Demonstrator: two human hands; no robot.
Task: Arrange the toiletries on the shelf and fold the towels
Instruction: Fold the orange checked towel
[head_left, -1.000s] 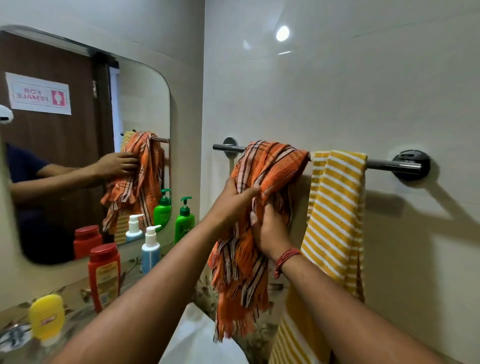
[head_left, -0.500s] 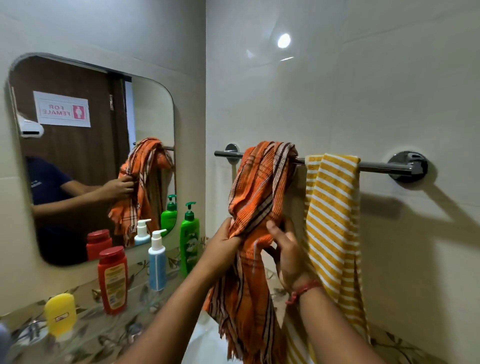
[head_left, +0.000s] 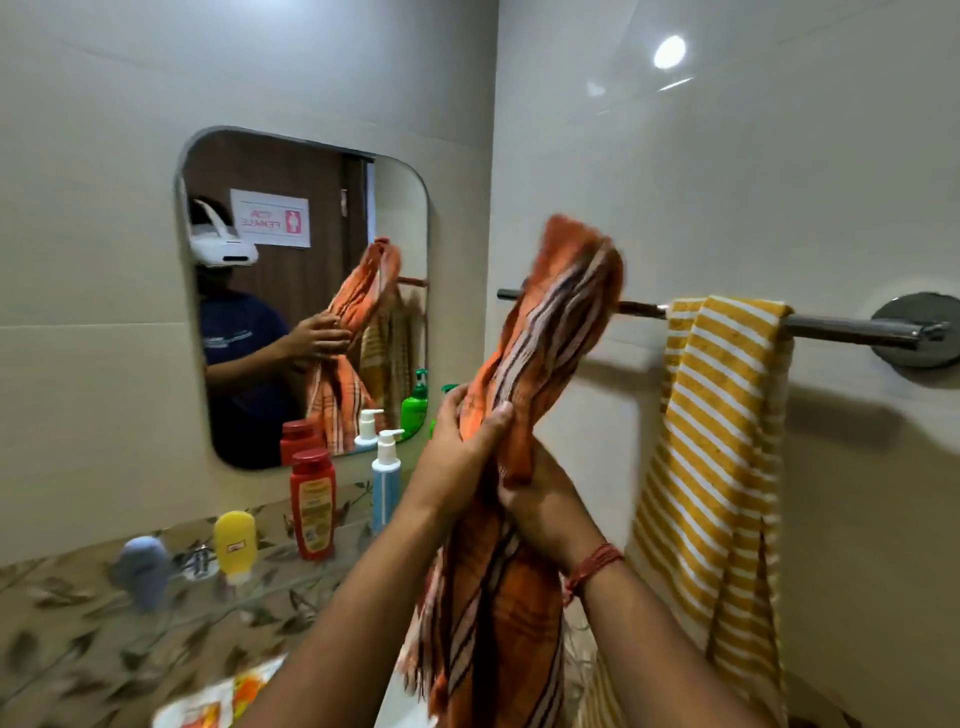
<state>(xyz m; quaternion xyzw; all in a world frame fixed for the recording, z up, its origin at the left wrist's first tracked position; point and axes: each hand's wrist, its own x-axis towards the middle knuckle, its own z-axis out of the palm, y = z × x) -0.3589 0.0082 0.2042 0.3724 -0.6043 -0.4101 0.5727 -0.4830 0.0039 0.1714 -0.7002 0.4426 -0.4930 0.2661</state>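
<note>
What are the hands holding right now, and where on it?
Both hands, left and right, grip the orange striped towel around its bunched middle. Its upper part rises in front of the towel bar; its fringed end hangs below.

Walls: pale glossy tiles (head_left: 727, 182).
Mirror: rounded corners, mounted on left wall (head_left: 311, 171).
Light: round ceiling lamp reflection (head_left: 669, 52).
Counter: leaf-patterned surface (head_left: 78, 649).

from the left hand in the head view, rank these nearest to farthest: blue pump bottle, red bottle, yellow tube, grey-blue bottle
From the left hand, gripping the orange towel:
1. Blue pump bottle, just to its left on the shelf.
2. Red bottle, further left.
3. Yellow tube, left and lower.
4. Grey-blue bottle, far left.
</note>
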